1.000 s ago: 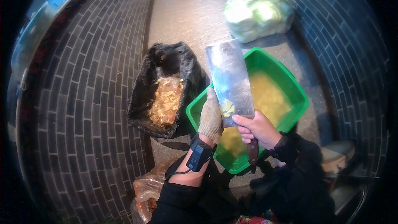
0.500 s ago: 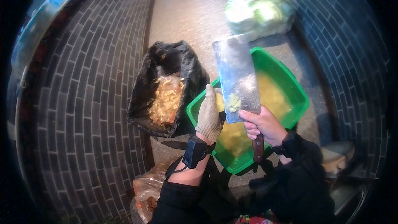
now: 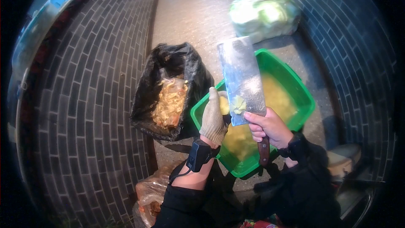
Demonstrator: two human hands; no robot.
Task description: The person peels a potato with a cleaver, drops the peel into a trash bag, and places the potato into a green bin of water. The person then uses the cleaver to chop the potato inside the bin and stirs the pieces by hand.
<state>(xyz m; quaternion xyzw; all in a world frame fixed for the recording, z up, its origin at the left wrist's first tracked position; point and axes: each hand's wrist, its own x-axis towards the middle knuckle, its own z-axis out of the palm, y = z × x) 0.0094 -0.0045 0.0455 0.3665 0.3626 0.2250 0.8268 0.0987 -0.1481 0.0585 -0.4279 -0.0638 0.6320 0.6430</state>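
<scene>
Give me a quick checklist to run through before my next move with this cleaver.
1. Cleaver gripped: ok, the bare right hand is closed around it where handle meets blade.
2. Left hand gloved: ok.
3. Blade clean: not ok, pale bits cling near its base.
4. Yellow piece secure: cannot tell, it shows beside the glove, but the blade partly hides the grip.
5. Left hand clear of the blade: cannot tell, contact is hidden.
6. Green basin below the hands: ok, with yellowish contents inside.

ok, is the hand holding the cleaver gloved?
No, the right hand holding the cleaver is bare; the glove is on the left hand.
</scene>
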